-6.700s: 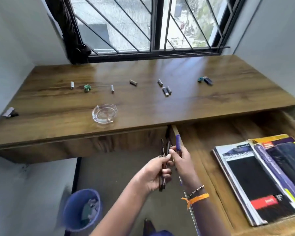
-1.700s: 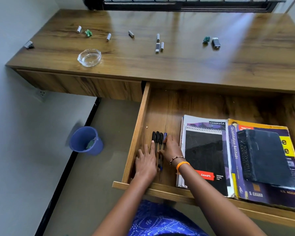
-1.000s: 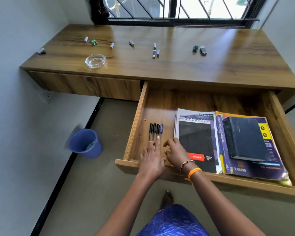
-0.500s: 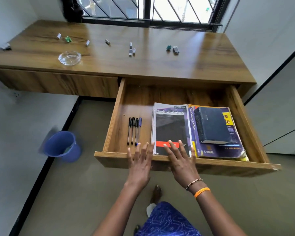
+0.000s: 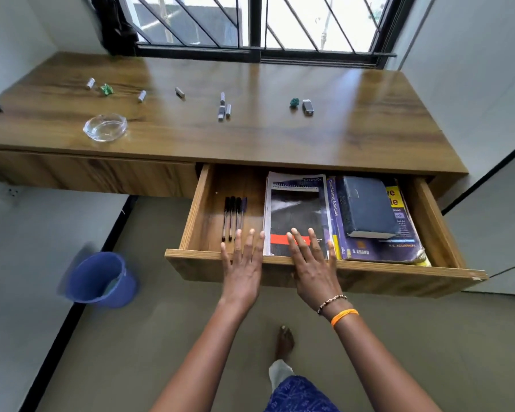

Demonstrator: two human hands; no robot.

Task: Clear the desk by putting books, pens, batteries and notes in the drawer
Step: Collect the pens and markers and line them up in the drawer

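Over the front edge of the open drawer [image 5: 324, 267], both hands are held flat with fingers straight and spread, nothing gripped in either. The left hand [image 5: 244, 263] lies across the drawer's front rail just beside the lower ends of the four pens [image 5: 234, 218], which are laid side by side on the drawer floor; whether its fingertips touch them cannot be told. The right hand [image 5: 311, 260] is spread over the lower part of the spiral notebook [image 5: 296, 209], above its red label. Beside the notebook a yellow and purple textbook [image 5: 399, 245] is stacked under a dark hardback book [image 5: 364, 206], all within the drawer. Books and pens are thus judged to be stowed, and the step in hand appears to be the settling of the pens. Still to be cleared are the batteries, seen scattered along the back of the desk [image 5: 250, 138]: one at the far left [image 5: 90, 83], one further right [image 5: 142, 96], another [image 5: 179, 92], and a cluster near the middle [image 5: 223, 107]. Two crumpled green notes [image 5: 106, 89] [image 5: 294, 102], one with a small grey object [image 5: 307, 107] beside it, are also left. The next move is judged to call for a reach over the drawer to the far side, with small rolling cylinders to be pinched or gathered. A glass ashtray [image 5: 105, 127] sits near the desk's front left. The desk is of dark wood grain, set under a barred window [image 5: 259, 22] between pale walls; a blue bin [image 5: 100, 281] stands on the floor below.
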